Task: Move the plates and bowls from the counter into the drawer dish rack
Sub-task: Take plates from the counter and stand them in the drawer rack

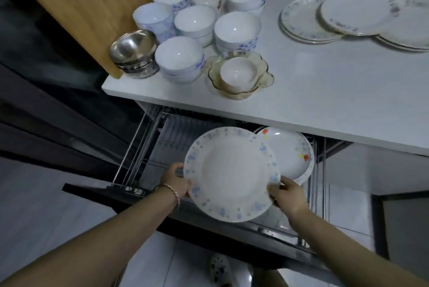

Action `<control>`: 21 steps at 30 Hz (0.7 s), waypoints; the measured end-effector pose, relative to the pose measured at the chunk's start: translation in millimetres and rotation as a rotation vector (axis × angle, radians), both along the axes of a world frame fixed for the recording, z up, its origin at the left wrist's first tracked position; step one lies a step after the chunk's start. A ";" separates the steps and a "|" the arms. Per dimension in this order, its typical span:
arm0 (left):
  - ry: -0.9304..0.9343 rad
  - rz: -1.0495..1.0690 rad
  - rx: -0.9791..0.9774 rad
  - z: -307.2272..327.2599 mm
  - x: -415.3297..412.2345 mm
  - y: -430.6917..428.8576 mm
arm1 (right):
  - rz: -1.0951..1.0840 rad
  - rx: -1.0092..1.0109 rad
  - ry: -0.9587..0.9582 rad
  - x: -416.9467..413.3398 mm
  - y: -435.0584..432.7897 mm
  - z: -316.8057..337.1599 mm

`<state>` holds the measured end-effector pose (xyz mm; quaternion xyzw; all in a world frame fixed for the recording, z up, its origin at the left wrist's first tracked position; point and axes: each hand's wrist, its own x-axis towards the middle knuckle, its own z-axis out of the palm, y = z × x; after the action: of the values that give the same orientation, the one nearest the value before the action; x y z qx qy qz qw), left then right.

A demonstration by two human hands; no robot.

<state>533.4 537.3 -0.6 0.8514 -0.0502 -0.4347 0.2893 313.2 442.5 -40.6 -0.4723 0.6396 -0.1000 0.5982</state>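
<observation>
Now the left hand (175,180) and right hand (286,196) hold a blue-flecked plate (228,174) by opposite rims, fingers curled on it, tilted over the open drawer rack (139,147) beside a racked plate (287,147); bowls (195,22) and plates (357,11) sit on the counter (325,91)

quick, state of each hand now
left hand: grips the left edge of the round white ceramic plate with blue-flecked rim
right hand: grips that plate's right edge
</observation>
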 end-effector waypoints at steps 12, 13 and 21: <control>0.035 -0.013 0.092 -122.7 117.2 -24.0 | -0.137 0.169 0.003 121.3 -2.2 -108.2; 0.027 -0.054 0.106 -133.8 124.1 -28.4 | -0.174 0.187 0.000 128.2 -4.3 -120.8; 0.045 -0.354 0.181 -222.1 161.2 -73.6 | -0.381 0.171 0.065 163.8 -13.6 -209.8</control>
<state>694.6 463.7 -222.7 0.8418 -0.1534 -0.5005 0.1318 477.0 428.9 -250.5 -0.2932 0.7424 -0.1415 0.5855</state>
